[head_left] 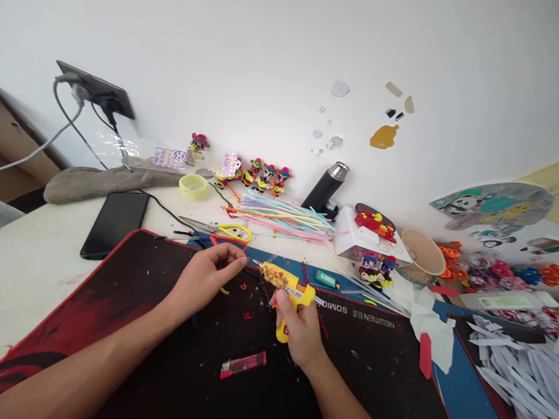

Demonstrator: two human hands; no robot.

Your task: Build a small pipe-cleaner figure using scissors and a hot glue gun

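Glue gun above mat
We're gripping it in our right hand, pinching our left hand near its nozzle, contents unclear.

From here I see a yellow glue gun, a black mat edged red with white lettering, a pinkish-red lighter, and pipe cleaners in pastel pink, blue and yellow.

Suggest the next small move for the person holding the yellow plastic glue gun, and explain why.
Probably turn the yellow plastic glue gun slightly away from the bare left hand. The right hand grips it with its narrow, pointed nozzle toward the left hand's fingertips, close by, and that nozzle may be hot.
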